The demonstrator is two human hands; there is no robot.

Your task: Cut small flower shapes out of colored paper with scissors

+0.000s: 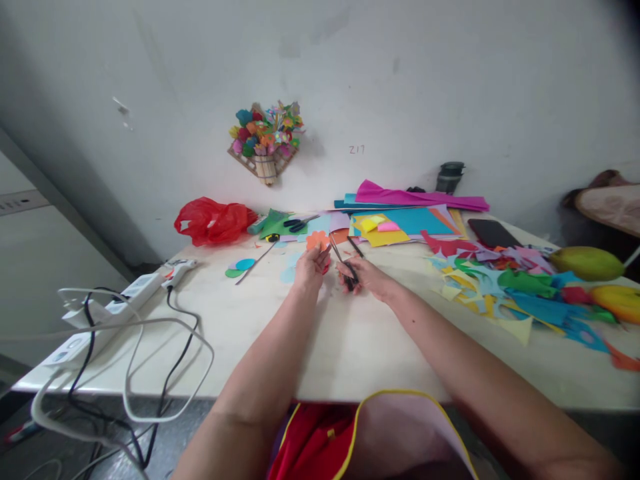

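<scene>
Over the middle of the table, my left hand (313, 265) pinches an orange paper flower (317, 239) with a scalloped edge. Close on its right, my right hand (356, 275) is wrapped round the dark handles of a pair of scissors (351, 273). The blades point away from me, apart from the flower as far as I can see. A bit of red shows beside my left fingers; what it is I cannot make out. Near my left hand lie pale blue paper circles (289, 274), and a black pen-like stick (356, 247) lies just beyond my right hand.
Coloured paper scraps (500, 283) cover the right side, with a dark phone (494, 233) behind them. Paper sheets (425, 222) lie at the back. At left are a red plastic bag (215, 221), blue-handled scissors (295, 225) and power strips (107, 320) with loose cables.
</scene>
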